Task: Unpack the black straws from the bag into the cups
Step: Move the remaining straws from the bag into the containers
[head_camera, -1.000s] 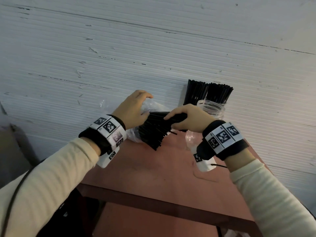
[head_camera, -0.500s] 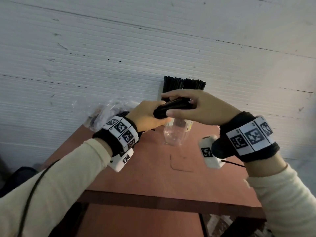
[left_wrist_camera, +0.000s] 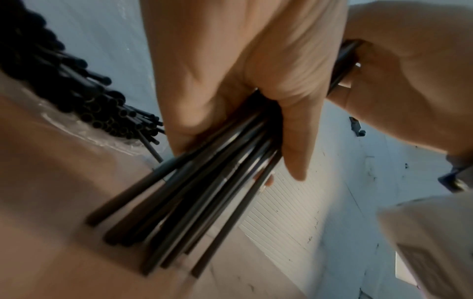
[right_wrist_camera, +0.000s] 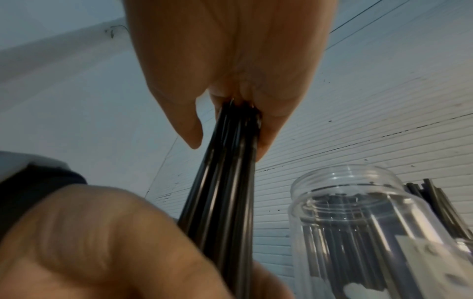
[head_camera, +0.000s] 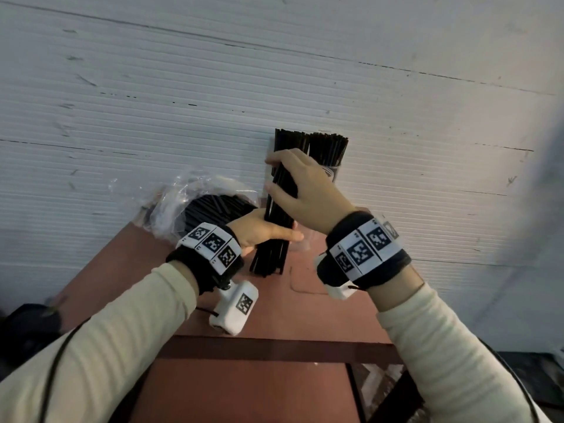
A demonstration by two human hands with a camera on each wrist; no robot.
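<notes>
At the centre of the head view your right hand (head_camera: 308, 190) and left hand (head_camera: 259, 228) both clasp the bundle of black straws (head_camera: 276, 233), upright on the table (head_camera: 259, 306); light, smooth straws probably slip, so squeeze mid-length.

Black straws (head_camera: 276, 227) in bundle; more black straws in clear plastic bag (head_camera: 183, 193). Clear see-through cup (right_wrist_camera: 358, 212). Reddish-brown table (head_camera: 259, 315). White ribbed wall (head_camera: 152, 102), dark scuffs. Wristbands (head_camera: 366, 248) black, white tags with black square-code pattern. Sleeves (head_camera: 122, 331) cream.
</notes>
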